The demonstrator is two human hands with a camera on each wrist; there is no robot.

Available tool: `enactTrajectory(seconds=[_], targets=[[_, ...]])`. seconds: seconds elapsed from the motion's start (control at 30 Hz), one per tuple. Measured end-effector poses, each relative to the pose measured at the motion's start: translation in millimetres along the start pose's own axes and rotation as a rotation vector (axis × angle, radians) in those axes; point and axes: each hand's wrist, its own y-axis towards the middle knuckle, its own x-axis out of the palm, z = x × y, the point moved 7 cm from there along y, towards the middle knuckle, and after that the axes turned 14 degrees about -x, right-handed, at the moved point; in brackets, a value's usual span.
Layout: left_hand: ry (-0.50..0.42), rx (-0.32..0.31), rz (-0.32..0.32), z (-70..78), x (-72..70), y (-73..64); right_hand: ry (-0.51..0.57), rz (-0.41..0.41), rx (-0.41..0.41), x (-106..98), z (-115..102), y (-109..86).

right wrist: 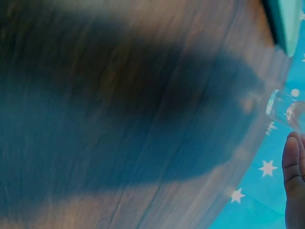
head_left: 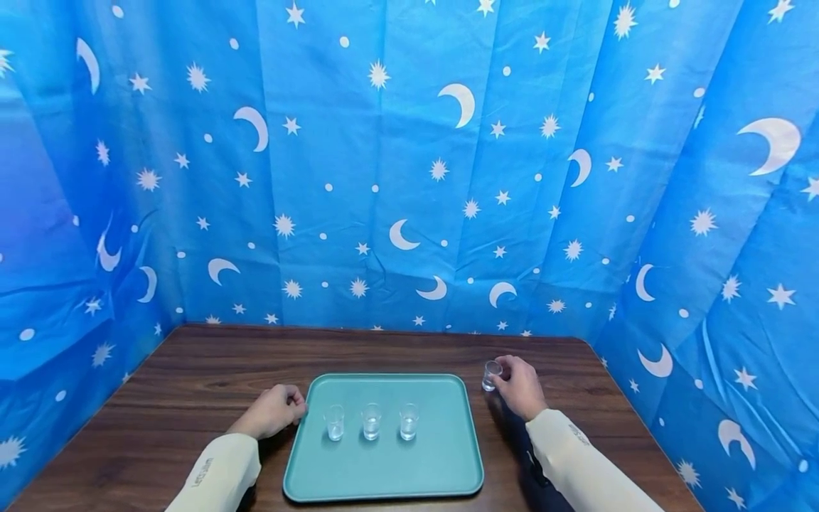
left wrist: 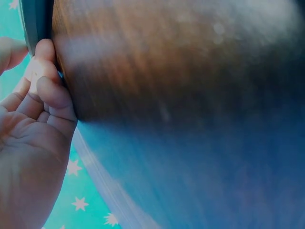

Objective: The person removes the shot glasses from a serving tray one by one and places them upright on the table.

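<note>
A clear shot glass (head_left: 490,377) stands off the tray's upper right corner, and my right hand (head_left: 522,389) grips it between thumb and fingers. The same glass (right wrist: 280,106) shows at the right edge of the right wrist view, close over the tabletop. My left hand (head_left: 271,411) pinches the left rim of a mint-green tray (head_left: 384,473), its other fingers curled in. On that tray three more shot glasses, a left one (head_left: 335,424), a middle one (head_left: 371,422) and a right one (head_left: 409,422), stand upright in a row.
The tray lies on a dark brown wooden table (head_left: 192,384). Blue curtains (head_left: 358,149) with white moons and stars hang behind the table and along both sides. Dark wood surrounds the tray.
</note>
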Motion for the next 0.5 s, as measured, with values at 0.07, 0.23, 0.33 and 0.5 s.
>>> enactTrajectory(seconds=[0.07, 0.23, 0.33, 0.5], targets=[[0.005, 0.0, -0.001, 0.1, 0.6, -1.3, -0.008, -0.014, 0.018, 2, 4, -0.9], [0.007, -0.002, -0.003, -0.9, 1.8, -1.8, -0.027, -0.028, 0.047, 4, 12, -0.6], [0.004, -0.002, -0.001, -0.8, 1.6, -1.2, -0.041, -0.024, 0.052, 3, 14, 2.1], [-0.002, 0.002, -0.003, -0.4, -1.0, 0.6, -0.038, -0.036, 0.071, 4, 13, 7.6]])
